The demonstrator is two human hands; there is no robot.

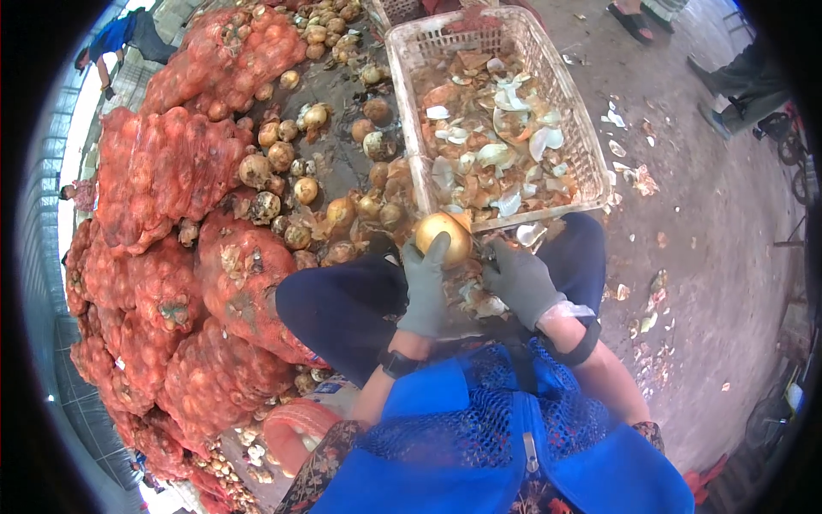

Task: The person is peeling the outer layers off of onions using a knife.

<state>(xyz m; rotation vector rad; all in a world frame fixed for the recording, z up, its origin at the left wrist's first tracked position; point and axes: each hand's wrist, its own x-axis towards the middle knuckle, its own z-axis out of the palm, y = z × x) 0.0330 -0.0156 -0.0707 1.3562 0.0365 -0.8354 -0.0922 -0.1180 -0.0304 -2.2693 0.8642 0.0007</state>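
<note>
My left hand, in a grey glove, grips a large yellow onion with the thumb across its near side. The onion is over my lap, at the near edge of a white plastic crate. My right hand, also gloved, is just right of the onion with its fingers curled. What those fingers hold, if anything, cannot be made out. Inside the crate lie loose onion skins, papery brown and white. More peelings lie between my knees below the hands.
Red mesh sacks full of onions are piled on the left. Several loose onions lie on the ground between sacks and crate. Scattered peelings dot the concrete floor at right. Other people's legs show at the upper right, and a person bends at the upper left.
</note>
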